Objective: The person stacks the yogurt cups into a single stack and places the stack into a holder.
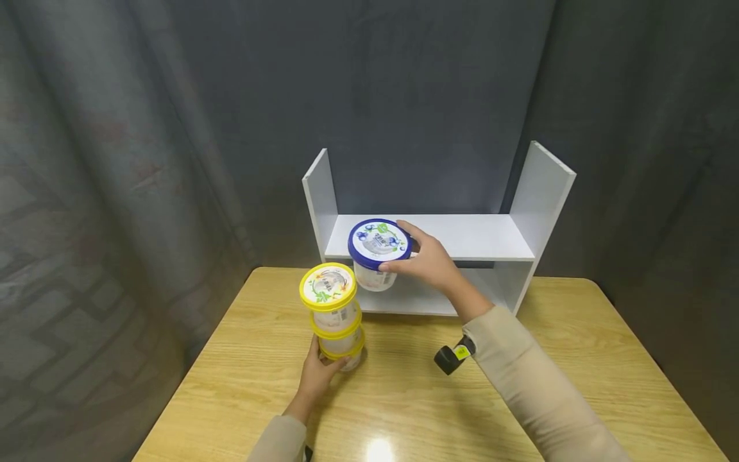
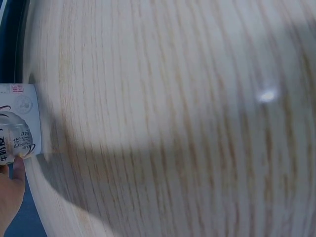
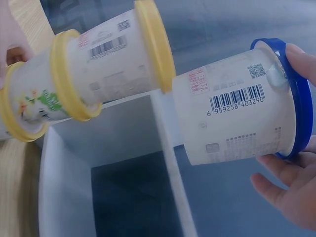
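Three yellow-lidded tubs [image 1: 329, 292] stand stacked on the table in the head view. My left hand [image 1: 317, 375] holds the lowest of them, thumb and fingers around its side; the left wrist view catches only part of that hand and a white printed tub [image 2: 19, 123]. Up and to the right, my right hand [image 1: 427, 256] grips a blue-lidded tub [image 1: 375, 277] by its lid rim, thumb at the near side. In the right wrist view the blue-lidded tub [image 3: 227, 108] hangs in the air, its base close by the top yellow lid [image 3: 155, 44].
Behind the tubs a white two-level shelf [image 1: 462, 234] stands at the table's far edge, with upright side panels [image 1: 543, 192]. Grey curtains [image 1: 416, 96] hang around the wooden table [image 1: 577, 359]. A black wrist camera [image 1: 449, 359] juts from the right sleeve.
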Demonstrator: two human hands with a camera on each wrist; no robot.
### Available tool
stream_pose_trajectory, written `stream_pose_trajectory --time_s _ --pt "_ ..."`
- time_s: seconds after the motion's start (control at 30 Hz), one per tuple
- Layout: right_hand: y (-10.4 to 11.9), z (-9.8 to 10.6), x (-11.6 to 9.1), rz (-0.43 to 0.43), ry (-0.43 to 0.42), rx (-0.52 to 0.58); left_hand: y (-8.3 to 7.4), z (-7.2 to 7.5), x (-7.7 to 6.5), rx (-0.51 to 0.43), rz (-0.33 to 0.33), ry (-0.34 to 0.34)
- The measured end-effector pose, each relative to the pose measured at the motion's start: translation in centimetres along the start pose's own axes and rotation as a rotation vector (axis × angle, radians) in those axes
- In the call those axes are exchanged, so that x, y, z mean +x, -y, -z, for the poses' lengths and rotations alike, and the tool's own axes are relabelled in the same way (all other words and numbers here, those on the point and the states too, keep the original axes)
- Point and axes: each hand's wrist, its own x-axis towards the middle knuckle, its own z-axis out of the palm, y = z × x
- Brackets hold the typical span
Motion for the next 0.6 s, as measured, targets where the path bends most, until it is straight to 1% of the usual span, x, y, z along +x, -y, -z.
stream_pose_trajectory --time_s 0.2,0.37,0.6 --pt "1.0 -0.3 0.9 0.027 0.017 0.004 0.0 0.0 -0.1 -0.02 -0.012 0.021" --pt "1.6 -0.9 1.4 0.041 0.027 0.027 0.0 0.0 0.0 -0.017 -0.021 0.029" --pt "2.3 -2.5 2.0 0.045 0.054 0.065 0.2 -0.1 0.1 -0.011 -0.012 0.015"
